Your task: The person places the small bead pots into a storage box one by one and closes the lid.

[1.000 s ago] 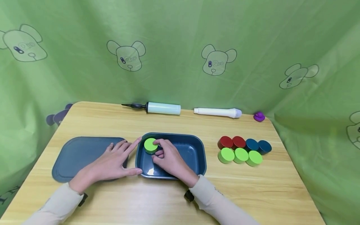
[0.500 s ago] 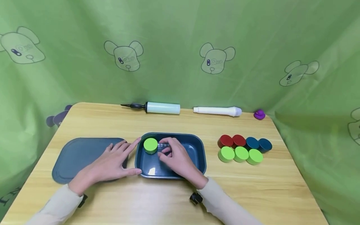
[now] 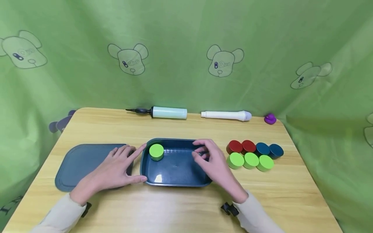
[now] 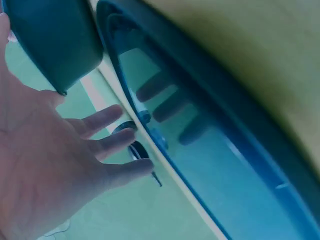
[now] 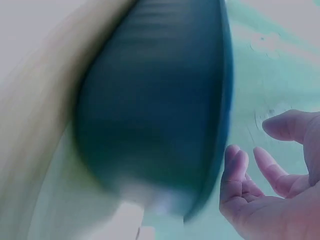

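Note:
A dark blue rectangular box (image 3: 177, 185) sits mid-table without its lid. In its far left corner stands one round green-topped block (image 3: 156, 151). My left hand (image 3: 116, 168) has its fingers spread, index finger and thumb at the box's left rim; in the left wrist view its fingers reach out straight beside the box wall. Under that hand lies a flat dark blue lid (image 3: 81, 165). My right hand (image 3: 214, 161) hovers over the box's right end, fingers loosely bent with nothing between them. The right wrist view shows its thumb and fingers apart.
To the right stand two red blocks (image 3: 234, 146), two blue blocks (image 3: 263, 149) and three green blocks (image 3: 251, 160), close together. Along the back edge lie a hand pump (image 3: 169, 112), a white microphone-shaped stick (image 3: 225, 115) and a purple toy duck (image 3: 270, 118). A green curtain (image 3: 180, 74) hangs behind.
My right hand has let go of the green block in the box's far left corner and moved right, to the box's right end. The left hand has stayed at the left rim.

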`<state>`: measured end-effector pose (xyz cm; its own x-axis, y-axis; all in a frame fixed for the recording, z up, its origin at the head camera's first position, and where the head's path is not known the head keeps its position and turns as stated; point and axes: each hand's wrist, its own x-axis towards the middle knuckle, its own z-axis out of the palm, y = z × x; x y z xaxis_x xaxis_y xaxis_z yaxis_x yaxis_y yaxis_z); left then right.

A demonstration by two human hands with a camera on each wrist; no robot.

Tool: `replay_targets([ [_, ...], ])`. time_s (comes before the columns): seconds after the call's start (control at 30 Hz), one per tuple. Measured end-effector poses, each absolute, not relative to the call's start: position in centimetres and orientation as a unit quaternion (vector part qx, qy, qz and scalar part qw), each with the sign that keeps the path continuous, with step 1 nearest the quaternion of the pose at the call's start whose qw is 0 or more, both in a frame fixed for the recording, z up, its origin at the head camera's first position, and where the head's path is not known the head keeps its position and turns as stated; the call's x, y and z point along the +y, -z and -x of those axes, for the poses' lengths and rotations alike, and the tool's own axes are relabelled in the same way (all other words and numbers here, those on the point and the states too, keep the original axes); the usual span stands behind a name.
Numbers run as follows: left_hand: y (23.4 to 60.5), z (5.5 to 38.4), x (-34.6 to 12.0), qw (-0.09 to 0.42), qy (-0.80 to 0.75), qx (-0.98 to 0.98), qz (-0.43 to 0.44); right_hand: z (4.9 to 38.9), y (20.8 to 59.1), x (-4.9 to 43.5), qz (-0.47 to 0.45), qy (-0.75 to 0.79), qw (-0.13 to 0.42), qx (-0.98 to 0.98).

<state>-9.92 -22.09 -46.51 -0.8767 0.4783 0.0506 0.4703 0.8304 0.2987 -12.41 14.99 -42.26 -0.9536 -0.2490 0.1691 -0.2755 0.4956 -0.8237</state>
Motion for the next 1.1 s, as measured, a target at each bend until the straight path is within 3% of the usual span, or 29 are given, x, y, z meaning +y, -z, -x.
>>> replay_targets([
  [0.57, 46.6, 9.7, -22.0, 0.056, -0.169, 0.96, -0.214, 11.3, 41.7, 26.5, -0.106, -0.452, 0.128, -0.876],
  [0.77, 46.5, 9.8, -21.9, 0.062, -0.167, 0.96, -0.215, 10.6, 42.9, 31.5, -0.022, -0.453, 0.133, -0.881],
  [1.1, 46.2, 9.3, -22.3, 0.054, -0.158, 0.964, -0.205, 10.5, 45.0, 35.5, 0.074, -0.471, 0.133, -0.869],
])
